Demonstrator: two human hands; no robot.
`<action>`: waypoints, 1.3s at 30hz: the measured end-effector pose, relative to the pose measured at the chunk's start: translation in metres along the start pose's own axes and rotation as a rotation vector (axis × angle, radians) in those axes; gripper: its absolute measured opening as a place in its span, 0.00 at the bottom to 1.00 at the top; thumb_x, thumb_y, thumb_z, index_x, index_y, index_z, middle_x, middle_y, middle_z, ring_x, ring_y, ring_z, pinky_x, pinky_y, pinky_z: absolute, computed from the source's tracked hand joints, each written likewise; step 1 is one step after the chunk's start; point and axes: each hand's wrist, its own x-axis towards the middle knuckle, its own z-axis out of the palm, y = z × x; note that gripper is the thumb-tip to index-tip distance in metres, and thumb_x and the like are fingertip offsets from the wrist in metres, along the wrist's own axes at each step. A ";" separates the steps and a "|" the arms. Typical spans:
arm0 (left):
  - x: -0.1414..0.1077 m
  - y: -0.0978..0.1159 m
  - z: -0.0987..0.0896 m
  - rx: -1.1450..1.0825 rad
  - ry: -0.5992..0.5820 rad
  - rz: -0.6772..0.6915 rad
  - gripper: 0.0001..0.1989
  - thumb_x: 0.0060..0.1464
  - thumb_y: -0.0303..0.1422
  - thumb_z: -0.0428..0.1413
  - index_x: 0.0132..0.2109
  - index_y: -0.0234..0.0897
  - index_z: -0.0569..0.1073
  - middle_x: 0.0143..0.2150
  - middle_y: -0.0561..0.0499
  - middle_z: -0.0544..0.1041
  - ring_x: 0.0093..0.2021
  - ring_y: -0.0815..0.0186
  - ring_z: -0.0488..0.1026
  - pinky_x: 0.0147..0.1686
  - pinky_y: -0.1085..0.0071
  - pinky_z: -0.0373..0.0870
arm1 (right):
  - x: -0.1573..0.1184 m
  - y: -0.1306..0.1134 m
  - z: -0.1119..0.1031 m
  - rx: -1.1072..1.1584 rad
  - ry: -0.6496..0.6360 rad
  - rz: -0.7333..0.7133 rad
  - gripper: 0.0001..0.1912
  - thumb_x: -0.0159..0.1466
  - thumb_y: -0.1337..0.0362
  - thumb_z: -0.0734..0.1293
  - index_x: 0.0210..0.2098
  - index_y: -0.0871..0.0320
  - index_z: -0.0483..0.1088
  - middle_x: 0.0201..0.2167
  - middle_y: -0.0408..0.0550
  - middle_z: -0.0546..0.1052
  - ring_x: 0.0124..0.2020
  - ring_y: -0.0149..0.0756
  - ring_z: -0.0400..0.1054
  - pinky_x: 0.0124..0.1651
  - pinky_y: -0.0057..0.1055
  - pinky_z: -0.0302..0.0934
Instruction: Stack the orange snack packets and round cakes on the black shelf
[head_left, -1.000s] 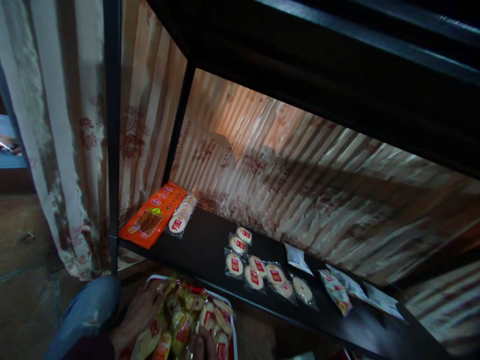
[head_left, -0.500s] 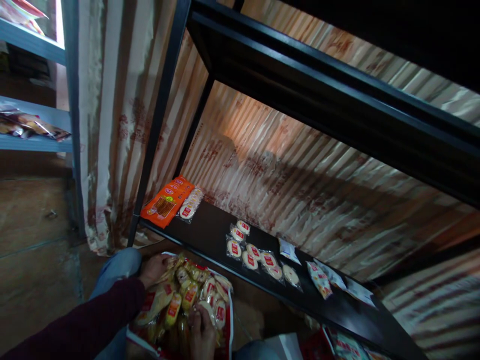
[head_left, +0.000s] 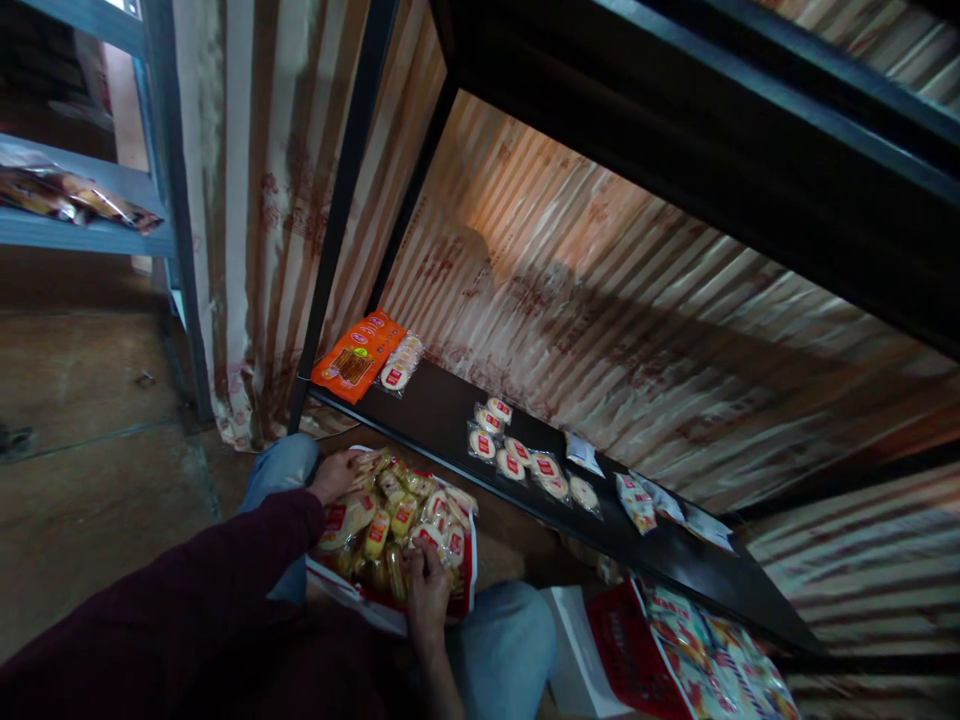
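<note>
Two grips are shown at work over one open box [head_left: 472,578], which lies low between my knees and is filled with small wrapped cakes [head_left: 377,532]. My left grip [head_left: 334,478] rests at the far left corner of the box, its fingers on the wrappers there; whether it is closed on one, I cannot tell. My right grip [head_left: 427,590] reaches over the near side, fingers bent down onto the cakes; I cannot tell whether it has one pinched. My left knee [head_left: 296,462] is just beside the box on one side, my right knee [head_left: 510,640] on the other. Beyond the box runs a black shelf [head_left: 444,408]. On its left end lie an orange packet [head_left: 358,358] and, beside it, a clear pack of round biscuits [head_left: 401,362]; near the middle is a cluster of round wrapped pieces [head_left: 517,455], then several small bags [head_left: 636,503] farther right. Right of my right knee stands a second box [head_left: 589,655], holding colourful bags [head_left: 720,660]. A striped curtain [head_left: 255,250] hangs at left, next to a blue-grey rack [head_left: 82,235].
</note>
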 end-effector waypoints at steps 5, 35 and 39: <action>0.000 -0.006 0.002 -0.011 -0.051 0.037 0.18 0.54 0.32 0.51 0.52 0.41 0.73 0.50 0.48 0.76 0.49 0.64 0.72 0.49 0.74 0.63 | 0.004 -0.006 0.010 -0.065 -0.055 -0.025 0.21 0.58 0.50 0.58 0.37 0.59 0.74 0.28 0.50 0.80 0.30 0.38 0.73 0.35 0.31 0.65; 0.014 0.079 0.021 -0.859 0.125 0.010 0.17 0.50 0.45 0.48 0.32 0.35 0.71 0.28 0.51 0.74 0.29 0.66 0.69 0.29 0.72 0.66 | 0.083 -0.067 0.019 0.420 -0.037 0.187 0.30 0.54 0.48 0.68 0.52 0.58 0.68 0.50 0.52 0.74 0.50 0.41 0.68 0.49 0.32 0.63; 0.010 0.075 0.032 -0.919 0.052 -0.069 0.18 0.49 0.45 0.48 0.33 0.34 0.71 0.28 0.52 0.73 0.28 0.68 0.68 0.27 0.73 0.65 | 0.076 -0.072 0.025 0.527 -0.120 0.177 0.29 0.56 0.50 0.66 0.53 0.58 0.66 0.42 0.50 0.77 0.39 0.38 0.72 0.41 0.31 0.65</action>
